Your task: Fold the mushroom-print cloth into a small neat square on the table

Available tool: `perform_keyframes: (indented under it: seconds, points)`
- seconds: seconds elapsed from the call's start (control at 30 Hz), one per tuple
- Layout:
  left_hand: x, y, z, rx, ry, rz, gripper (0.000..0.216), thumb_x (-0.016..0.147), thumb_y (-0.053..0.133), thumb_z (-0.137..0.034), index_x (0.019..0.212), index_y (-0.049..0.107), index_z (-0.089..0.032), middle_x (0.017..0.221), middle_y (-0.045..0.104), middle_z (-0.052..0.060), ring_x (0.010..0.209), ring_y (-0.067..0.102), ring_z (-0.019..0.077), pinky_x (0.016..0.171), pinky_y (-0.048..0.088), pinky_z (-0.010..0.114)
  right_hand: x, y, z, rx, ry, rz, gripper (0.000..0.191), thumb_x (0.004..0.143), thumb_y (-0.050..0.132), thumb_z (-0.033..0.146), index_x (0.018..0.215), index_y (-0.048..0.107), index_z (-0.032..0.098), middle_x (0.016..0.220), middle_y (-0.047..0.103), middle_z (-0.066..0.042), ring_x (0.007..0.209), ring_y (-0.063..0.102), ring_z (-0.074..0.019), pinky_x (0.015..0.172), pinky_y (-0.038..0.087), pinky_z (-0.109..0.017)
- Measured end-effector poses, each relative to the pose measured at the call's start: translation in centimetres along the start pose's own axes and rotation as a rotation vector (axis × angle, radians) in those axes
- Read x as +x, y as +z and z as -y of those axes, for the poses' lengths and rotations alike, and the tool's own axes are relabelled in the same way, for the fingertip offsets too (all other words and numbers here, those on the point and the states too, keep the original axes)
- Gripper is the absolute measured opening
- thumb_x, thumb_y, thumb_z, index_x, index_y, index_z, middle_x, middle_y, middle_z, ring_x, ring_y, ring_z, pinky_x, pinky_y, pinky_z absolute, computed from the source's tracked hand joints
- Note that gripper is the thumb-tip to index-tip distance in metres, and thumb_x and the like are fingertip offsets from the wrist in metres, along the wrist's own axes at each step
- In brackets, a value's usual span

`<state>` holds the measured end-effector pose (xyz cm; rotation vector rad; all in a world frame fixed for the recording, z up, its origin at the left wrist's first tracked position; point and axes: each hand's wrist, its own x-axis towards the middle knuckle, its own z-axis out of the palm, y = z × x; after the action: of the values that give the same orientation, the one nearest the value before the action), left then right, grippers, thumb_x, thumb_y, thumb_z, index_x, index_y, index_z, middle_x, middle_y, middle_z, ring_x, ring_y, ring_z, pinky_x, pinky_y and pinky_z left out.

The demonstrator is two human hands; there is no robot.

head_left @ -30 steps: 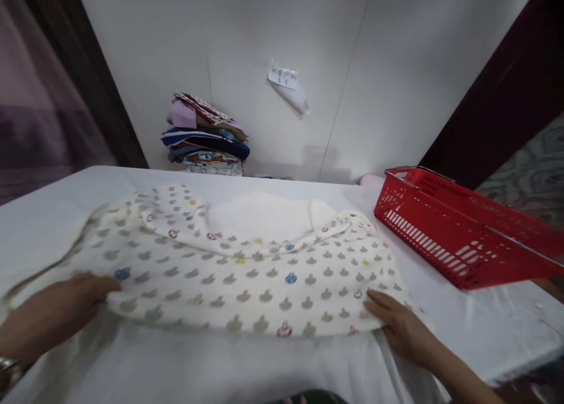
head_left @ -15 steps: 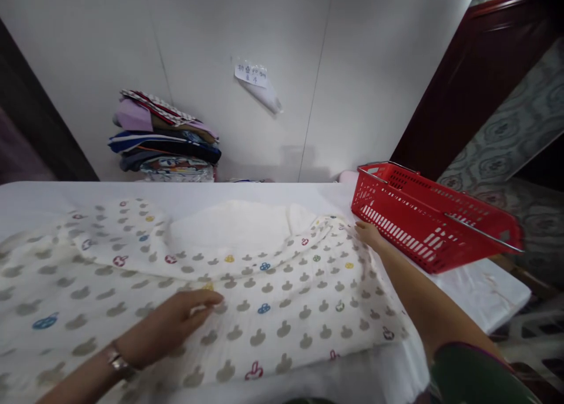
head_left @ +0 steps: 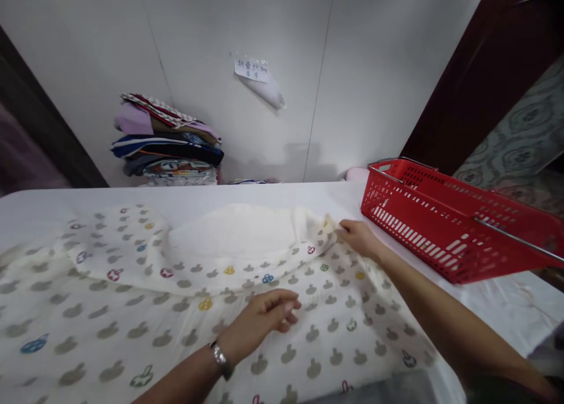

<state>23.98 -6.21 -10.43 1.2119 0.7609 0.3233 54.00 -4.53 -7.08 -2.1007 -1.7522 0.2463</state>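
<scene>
We see soft, matt cotton-looking cloth in the mushroom-print fabric [head_left: 101,327], its weave thin and lightly crinkled. The shopping basket [head_left: 423,228] looks to us like smooth, moulded red plastic with a slight gloss, and its handle [head_left: 520,238] is shiny metal wire. We find polished, silvery metal in the bracelet [head_left: 221,360]. The folded garments [head_left: 167,142] are matt cloth, with glossy clear plastic wrap [head_left: 183,180] at the bottom. We read the wall [head_left: 379,69] as smooth, faintly satiny panelling, and the sign [head_left: 251,69] as white paper with shiny, clear plastic about it.
</scene>
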Motion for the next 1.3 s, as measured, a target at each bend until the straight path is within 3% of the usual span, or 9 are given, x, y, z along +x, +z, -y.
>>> perform_keyframes:
  seconds: [0.17, 0.23, 0.33, 0.47, 0.6, 0.73, 0.93, 1.07, 1.3]
  points:
    - [0.8, 2.2, 0.5, -0.636, -0.125, 0.067, 0.055, 0.075, 0.051, -0.057, 0.113, 0.057, -0.017, 0.114, 0.061, 0.013, 0.096, 0.061, 0.0263, 0.080, 0.049, 0.039, -8.4, -0.2, 7.6, 0.365, -0.600, 0.684, 0.026, 0.080, 0.055, 0.034, 0.100, 0.063, 0.021, 0.084, 0.065, 0.001, 0.067, 0.056, -0.0080, 0.058, 0.039, -0.016]
    - [0.5, 2.4, 1.1, -0.691, -0.144, -0.009, 0.047, 0.072, 0.061, -0.046, 0.108, 0.060, -0.015, 0.101, 0.067, 0.011, 0.093, 0.063, 0.0261, 0.079, 0.049, 0.035, -7.3, 0.0, 6.6, 0.388, -0.542, 0.592, 0.031, 0.085, 0.049, 0.037, 0.109, 0.061, 0.023, 0.096, 0.066, -0.001, 0.081, 0.059, -0.0109, 0.066, 0.043, -0.018]
    - [-0.6, 2.3, 1.9, -0.689, -0.161, -0.136, 0.045, 0.066, 0.070, -0.029, 0.107, 0.061, -0.015, 0.094, 0.069, 0.010, 0.090, 0.064, 0.0256, 0.078, 0.050, 0.034, -2.1, 0.7, 1.8, 0.034, -0.092, 0.143, 0.034, 0.090, 0.038, 0.030, 0.114, 0.058, 0.018, 0.113, 0.060, -0.008, 0.102, 0.055, -0.0157, 0.084, 0.042, -0.025]
    - [-2.1, 2.4, 2.3, -0.631, -0.156, -0.190, 0.047, 0.066, 0.071, -0.031, 0.108, 0.061, -0.014, 0.095, 0.069, 0.011, 0.088, 0.065, 0.0250, 0.077, 0.050, 0.034, 3.3, 1.3, -4.1, -0.281, 0.266, 0.186, 0.039, 0.081, 0.053, 0.036, 0.107, 0.060, 0.009, 0.108, 0.061, -0.016, 0.101, 0.056, -0.0232, 0.082, 0.042, -0.028]
    - [-2.8, 2.5, 2.2, -0.503, -0.104, -0.319, 0.046, 0.068, 0.069, -0.036, 0.109, 0.061, -0.016, 0.096, 0.070, 0.008, 0.088, 0.065, 0.0224, 0.076, 0.051, 0.031, 4.1, 1.0, -4.3, -0.326, 0.304, 0.197, 0.030, 0.078, 0.055, 0.032, 0.098, 0.063, 0.010, 0.101, 0.063, -0.015, 0.092, 0.059, -0.0221, 0.071, 0.042, -0.025]
    - [-2.9, 2.7, 1.9, -0.557, -0.084, -0.384, 0.044, 0.070, 0.068, -0.034, 0.109, 0.061, -0.016, 0.096, 0.070, 0.009, 0.091, 0.064, 0.0233, 0.076, 0.051, 0.032, 0.9, 0.7, 0.7, -0.367, 0.187, 0.075, 0.029, 0.086, 0.040, 0.022, 0.108, 0.057, 0.013, 0.107, 0.061, -0.015, 0.098, 0.056, -0.0216, 0.077, 0.039, -0.026]
    - [-3.3, 2.9, 2.0, -0.730, -0.115, -0.279, 0.039, 0.070, 0.067, -0.024, 0.107, 0.061, -0.012, 0.096, 0.069, 0.012, 0.091, 0.065, 0.0241, 0.080, 0.051, 0.033, -8.4, 0.5, 7.4, 0.120, -0.548, 0.440, 0.025, 0.082, 0.051, 0.030, 0.103, 0.060, 0.021, 0.094, 0.065, -0.003, 0.077, 0.059, -0.0115, 0.066, 0.041, -0.019]
    - [-4.0, 3.3, 2.8, -0.763, -0.177, -0.193, 0.039, 0.072, 0.066, -0.026, 0.108, 0.061, -0.011, 0.097, 0.069, 0.012, 0.092, 0.064, 0.0243, 0.081, 0.050, 0.033, -6.7, 0.7, 4.8, 0.208, -0.247, 0.152, 0.025, 0.084, 0.044, 0.032, 0.093, 0.063, 0.018, 0.082, 0.065, -0.003, 0.072, 0.058, -0.0123, 0.065, 0.042, -0.022]
    - [-5.1, 4.1, 4.1, -0.701, -0.174, -0.133, 0.048, 0.062, 0.072, -0.026, 0.107, 0.062, -0.012, 0.094, 0.069, 0.012, 0.088, 0.065, 0.0236, 0.075, 0.049, 0.030, -1.7, 5.2, 3.5, 0.314, 0.075, 0.296, 0.035, 0.080, 0.046, 0.045, 0.082, 0.064, 0.015, 0.062, 0.060, -0.001, 0.052, 0.050, -0.0095, 0.047, 0.035, -0.019]
